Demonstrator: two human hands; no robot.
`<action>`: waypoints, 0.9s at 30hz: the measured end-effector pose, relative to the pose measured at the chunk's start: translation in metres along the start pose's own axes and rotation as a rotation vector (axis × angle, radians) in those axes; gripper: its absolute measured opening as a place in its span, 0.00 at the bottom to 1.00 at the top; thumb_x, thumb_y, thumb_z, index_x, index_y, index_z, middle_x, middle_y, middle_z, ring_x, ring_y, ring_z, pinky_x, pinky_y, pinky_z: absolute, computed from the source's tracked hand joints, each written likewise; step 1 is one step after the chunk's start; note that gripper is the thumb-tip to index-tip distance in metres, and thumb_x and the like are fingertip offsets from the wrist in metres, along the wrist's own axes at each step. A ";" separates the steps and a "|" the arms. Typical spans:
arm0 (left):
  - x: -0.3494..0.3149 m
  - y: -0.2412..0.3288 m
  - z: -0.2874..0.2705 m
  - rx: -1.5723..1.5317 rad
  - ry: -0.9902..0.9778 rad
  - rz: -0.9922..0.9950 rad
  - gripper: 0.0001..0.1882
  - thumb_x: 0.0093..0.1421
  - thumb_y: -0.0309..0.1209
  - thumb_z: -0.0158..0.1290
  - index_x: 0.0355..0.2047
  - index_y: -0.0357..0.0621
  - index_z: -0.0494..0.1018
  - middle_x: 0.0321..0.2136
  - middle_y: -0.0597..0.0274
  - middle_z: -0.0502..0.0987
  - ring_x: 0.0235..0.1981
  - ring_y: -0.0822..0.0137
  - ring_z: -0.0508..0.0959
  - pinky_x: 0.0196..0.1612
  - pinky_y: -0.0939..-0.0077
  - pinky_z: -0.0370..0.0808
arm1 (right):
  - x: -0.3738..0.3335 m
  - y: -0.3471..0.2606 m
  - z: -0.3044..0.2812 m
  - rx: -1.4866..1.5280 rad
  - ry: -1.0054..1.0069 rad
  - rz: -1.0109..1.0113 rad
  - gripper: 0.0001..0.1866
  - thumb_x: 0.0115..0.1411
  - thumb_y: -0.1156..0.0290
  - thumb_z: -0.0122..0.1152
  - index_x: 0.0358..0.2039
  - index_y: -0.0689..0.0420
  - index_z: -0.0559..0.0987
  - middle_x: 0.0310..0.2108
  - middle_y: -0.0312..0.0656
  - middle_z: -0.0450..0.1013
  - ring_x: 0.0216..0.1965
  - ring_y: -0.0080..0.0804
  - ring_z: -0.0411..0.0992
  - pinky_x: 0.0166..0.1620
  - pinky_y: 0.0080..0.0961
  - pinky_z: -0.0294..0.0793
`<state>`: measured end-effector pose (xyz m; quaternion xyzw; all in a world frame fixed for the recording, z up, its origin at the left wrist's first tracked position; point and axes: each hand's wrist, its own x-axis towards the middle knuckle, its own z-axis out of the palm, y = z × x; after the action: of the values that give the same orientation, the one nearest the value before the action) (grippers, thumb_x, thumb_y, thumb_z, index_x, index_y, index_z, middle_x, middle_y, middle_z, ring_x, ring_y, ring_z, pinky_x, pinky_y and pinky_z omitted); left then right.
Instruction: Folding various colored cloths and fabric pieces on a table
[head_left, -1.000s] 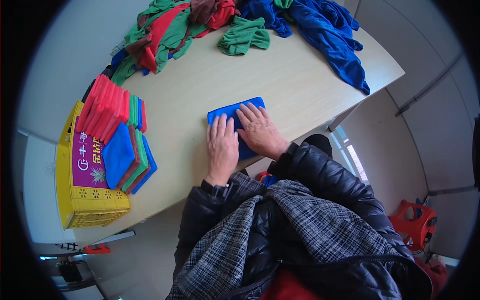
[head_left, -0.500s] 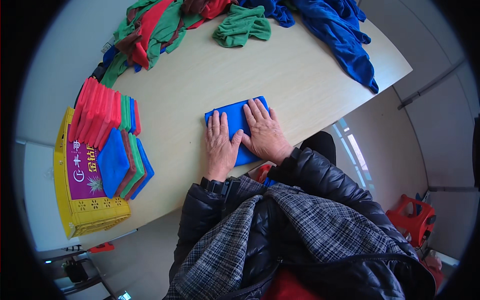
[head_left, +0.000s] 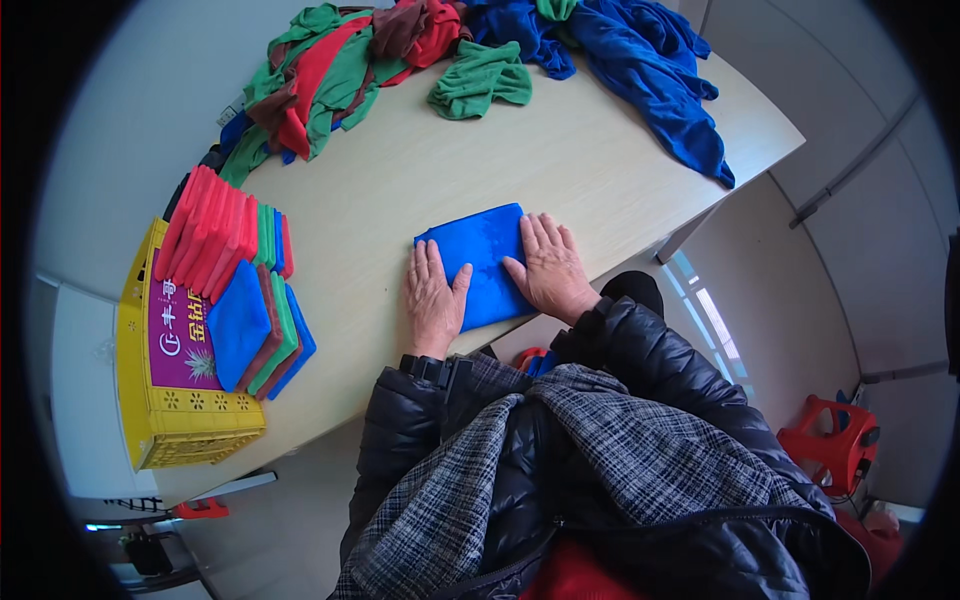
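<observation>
A folded blue towel [head_left: 487, 262] lies flat near the table's front edge, a neat rectangle with darker hand marks on its surface. Along its left side rests my left hand [head_left: 432, 298], fingers stretched out and the thumb on the cloth. My right hand [head_left: 553, 268] lies flat at the opposite edge, its thumb reaching toward the middle of the towel. Both hands are open and grip nothing.
At left, a yellow crate [head_left: 200, 428] holds upright folded towels: red ones [head_left: 210, 235], and blue, brown and green ones. Heaped loose cloths [head_left: 310, 95], a crumpled green cloth [head_left: 482, 82] and blue cloths [head_left: 650, 90] line the table's [head_left: 370, 210] far side. A red stool [head_left: 828, 440] stands at right.
My hands have spread apart, from close together on top of the blue towel to its left and right edges. The view has shifted slightly.
</observation>
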<state>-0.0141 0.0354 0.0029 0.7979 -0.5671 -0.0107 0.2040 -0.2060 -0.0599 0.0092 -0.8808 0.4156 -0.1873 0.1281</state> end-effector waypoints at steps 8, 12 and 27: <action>-0.005 0.017 -0.011 0.138 0.091 0.096 0.39 0.71 0.56 0.39 0.69 0.37 0.56 0.71 0.45 0.56 0.72 0.47 0.54 0.72 0.51 0.49 | 0.000 -0.011 -0.012 -0.021 0.034 -0.102 0.37 0.69 0.53 0.49 0.69 0.66 0.59 0.71 0.58 0.54 0.73 0.57 0.50 0.71 0.52 0.49; 0.016 0.036 -0.006 0.047 0.067 0.318 0.37 0.73 0.55 0.35 0.70 0.38 0.55 0.71 0.47 0.55 0.72 0.48 0.54 0.73 0.52 0.48 | 0.010 -0.020 0.011 0.010 0.097 -0.212 0.35 0.68 0.55 0.48 0.69 0.64 0.60 0.70 0.57 0.56 0.72 0.56 0.50 0.71 0.54 0.50; 0.020 0.009 0.012 0.082 -0.010 0.188 0.39 0.72 0.58 0.36 0.72 0.40 0.53 0.72 0.50 0.53 0.73 0.51 0.51 0.73 0.51 0.46 | 0.009 -0.020 0.017 0.039 0.032 -0.163 0.35 0.67 0.53 0.50 0.67 0.63 0.64 0.71 0.52 0.56 0.73 0.50 0.50 0.71 0.53 0.50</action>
<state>-0.0181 0.0114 -0.0008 0.7487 -0.6405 0.0279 0.1686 -0.1799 -0.0532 0.0035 -0.9059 0.3409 -0.2192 0.1228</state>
